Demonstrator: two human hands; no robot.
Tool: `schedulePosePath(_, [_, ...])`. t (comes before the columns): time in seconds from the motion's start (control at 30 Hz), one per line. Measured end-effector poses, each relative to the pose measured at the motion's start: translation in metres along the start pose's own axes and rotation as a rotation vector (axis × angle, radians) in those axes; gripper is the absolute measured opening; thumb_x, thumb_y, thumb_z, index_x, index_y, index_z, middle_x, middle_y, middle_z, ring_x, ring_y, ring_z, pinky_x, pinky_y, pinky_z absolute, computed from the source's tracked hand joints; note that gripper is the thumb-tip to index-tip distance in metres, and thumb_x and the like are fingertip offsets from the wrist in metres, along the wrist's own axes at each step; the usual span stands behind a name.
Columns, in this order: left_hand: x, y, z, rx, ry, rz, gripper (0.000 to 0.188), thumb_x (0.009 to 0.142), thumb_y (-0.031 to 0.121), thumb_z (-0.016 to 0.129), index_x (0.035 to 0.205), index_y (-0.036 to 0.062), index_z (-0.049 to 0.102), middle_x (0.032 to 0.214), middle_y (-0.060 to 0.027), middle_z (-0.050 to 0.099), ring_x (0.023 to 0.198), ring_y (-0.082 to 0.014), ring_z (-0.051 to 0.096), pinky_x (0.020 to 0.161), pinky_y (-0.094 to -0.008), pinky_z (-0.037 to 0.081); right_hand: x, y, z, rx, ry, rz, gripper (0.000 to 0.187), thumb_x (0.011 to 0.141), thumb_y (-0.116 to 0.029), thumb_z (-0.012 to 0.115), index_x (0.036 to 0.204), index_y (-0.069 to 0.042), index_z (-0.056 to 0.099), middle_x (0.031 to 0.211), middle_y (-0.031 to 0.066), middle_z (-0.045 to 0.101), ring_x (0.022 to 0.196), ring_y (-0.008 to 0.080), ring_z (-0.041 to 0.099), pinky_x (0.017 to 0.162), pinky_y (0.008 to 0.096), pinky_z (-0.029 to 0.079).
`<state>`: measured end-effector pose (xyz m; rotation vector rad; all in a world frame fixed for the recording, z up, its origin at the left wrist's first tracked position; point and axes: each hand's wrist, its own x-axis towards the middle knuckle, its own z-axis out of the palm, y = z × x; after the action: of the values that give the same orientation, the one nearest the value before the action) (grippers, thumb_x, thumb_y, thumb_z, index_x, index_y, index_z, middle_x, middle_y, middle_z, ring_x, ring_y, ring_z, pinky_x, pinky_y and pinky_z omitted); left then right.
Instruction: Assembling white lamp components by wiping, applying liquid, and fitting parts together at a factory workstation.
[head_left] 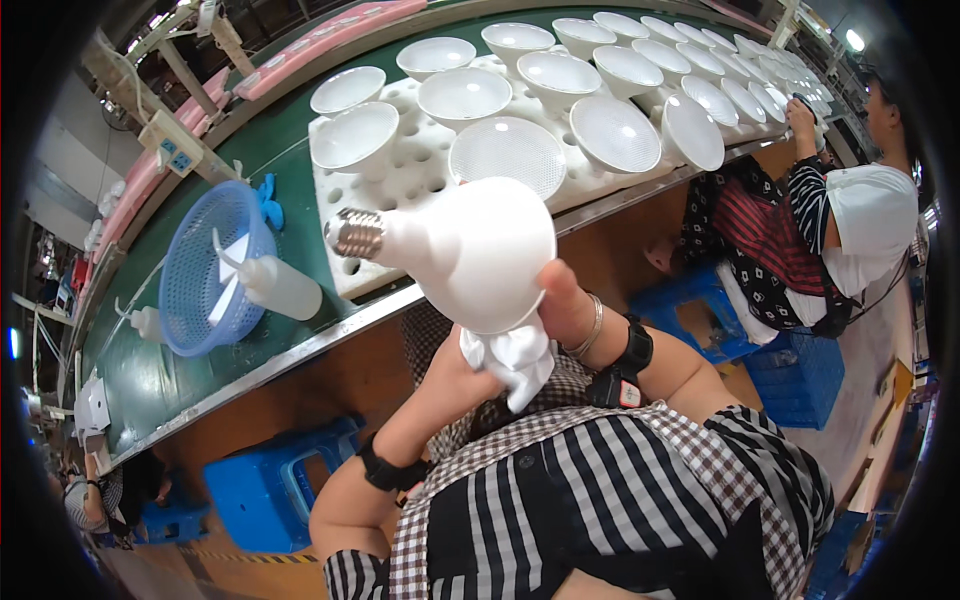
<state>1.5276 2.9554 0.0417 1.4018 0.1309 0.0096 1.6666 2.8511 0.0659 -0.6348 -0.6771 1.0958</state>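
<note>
A large white reflector light bulb (490,250) is held up in front of me, its metal screw base pointing left. My right hand (570,305) grips the bulb by its wide rim, the thumb lying along the edge. Below the bulb, my left hand (455,375) is closed on a crumpled white cloth (515,365), which touches the underside of the bulb. Most of the left fingers are hidden behind the cloth and bulb. Just beyond, similar bulbs (510,155) stand face up in a white foam tray (345,215) with round holes.
On the green conveyor belt (130,270) at the left are a blue plastic basket (185,240) and a white squeeze bottle (285,285). Blue stools (260,490) stand below the metal edge. A co-worker (850,220) sits at the right, beside more bulbs.
</note>
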Motion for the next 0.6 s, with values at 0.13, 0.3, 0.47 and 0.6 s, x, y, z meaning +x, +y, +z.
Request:
schedulePosePath(0.13, [-0.009,-0.009,-0.030,0.025,0.162,-0.042,0.038,0.081,0.011,0.066,0.115,-0.0013,0.056,0.105,-0.0052,0.063,0.097,-0.0126,0.060,0.084,-0.0273,0.047,0.011,0.005,0.003,-0.296,0.119,-0.132,0.115,0.061,-0.068,0.074,0.140,0.000,0.026,0.131,0.0120,0.047,0.114,0.0192,0.051,0.093,0.0335,0.046])
schedulePosePath(0.3, [-0.058,0.010,-0.072,0.072,0.571,0.172,0.030,0.082,0.009,0.061,0.110,-0.0028,0.058,0.103,-0.0073,0.064,0.093,-0.0141,0.061,0.082,-0.0280,0.049,0.007,0.001,-0.007,-0.301,0.005,-0.172,0.127,0.062,-0.044,0.083,0.149,-0.007,-0.001,0.148,0.0135,0.022,0.138,0.0240,0.024,0.111,0.0383,0.023])
schedulePosePath(0.47, [-0.091,0.069,-0.044,0.751,1.029,0.700,0.032,0.083,0.013,0.064,0.109,-0.0038,0.057,0.104,-0.0138,0.062,0.095,-0.0234,0.062,0.084,-0.0361,0.050,0.009,0.022,-0.010,-0.336,-0.007,-0.130,0.131,0.058,-0.035,0.088,0.149,-0.009,-0.003,0.151,0.0158,0.017,0.139,0.0245,0.022,0.112,0.0389,0.023])
schedulePosePath(0.6, [-0.047,0.075,-0.017,1.557,0.312,0.621,0.060,0.064,0.015,0.069,0.123,0.0153,0.059,0.128,-0.0142,0.053,0.121,-0.0338,0.048,0.105,-0.0491,0.032,0.007,0.024,0.004,-0.287,-0.128,0.044,0.103,0.078,-0.015,0.072,0.150,-0.012,-0.001,0.150,0.0131,0.022,0.133,0.0211,0.033,0.109,0.0329,0.029])
